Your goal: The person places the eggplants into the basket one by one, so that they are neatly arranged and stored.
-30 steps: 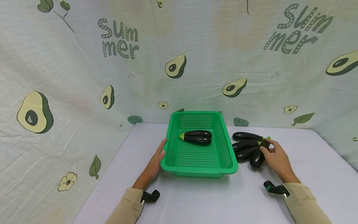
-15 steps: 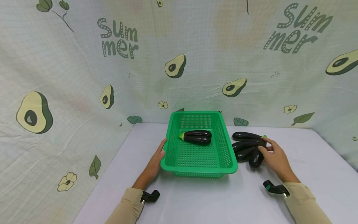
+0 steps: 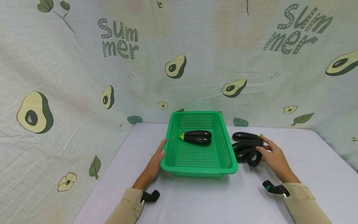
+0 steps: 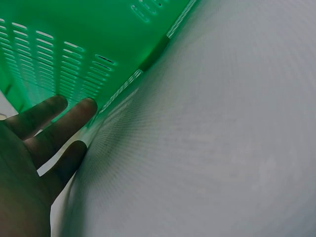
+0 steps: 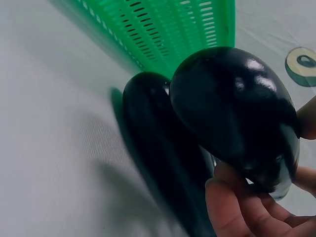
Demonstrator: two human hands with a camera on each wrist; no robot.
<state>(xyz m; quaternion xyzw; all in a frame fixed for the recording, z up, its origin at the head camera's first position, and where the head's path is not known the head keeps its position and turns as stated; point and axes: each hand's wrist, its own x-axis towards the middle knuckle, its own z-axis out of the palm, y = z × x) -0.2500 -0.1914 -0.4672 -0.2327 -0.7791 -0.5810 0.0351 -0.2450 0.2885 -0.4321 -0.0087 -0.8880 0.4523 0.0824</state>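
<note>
A green plastic basket [image 3: 197, 170] stands on the table with two dark eggplants [image 3: 197, 141] lying side by side in it. My left hand [image 3: 153, 161] rests against the basket's left side. In the left wrist view its fingers [image 4: 74, 118] reach out straight to the slotted wall. To the right of the basket, my right hand [image 3: 275, 158] grips another eggplant [image 3: 254, 157] near its green stem end, its round end pointing toward me. In the right wrist view this eggplant [image 5: 232, 103] is held between thumb and fingers, overlapping an eggplant [image 5: 158, 138] on the table.
Several eggplants [image 3: 244, 136] lie close together beside the basket's right wall, partly behind the held one. A pale cloth covers the table [image 3: 212, 199]. Behind it hangs a curtain [image 3: 201, 62] printed with avocados and lettering.
My right hand has shifted slightly left with the gripped eggplant, bringing it nearer the basket and over the others. The left hand and the basket have stayed in place.
</note>
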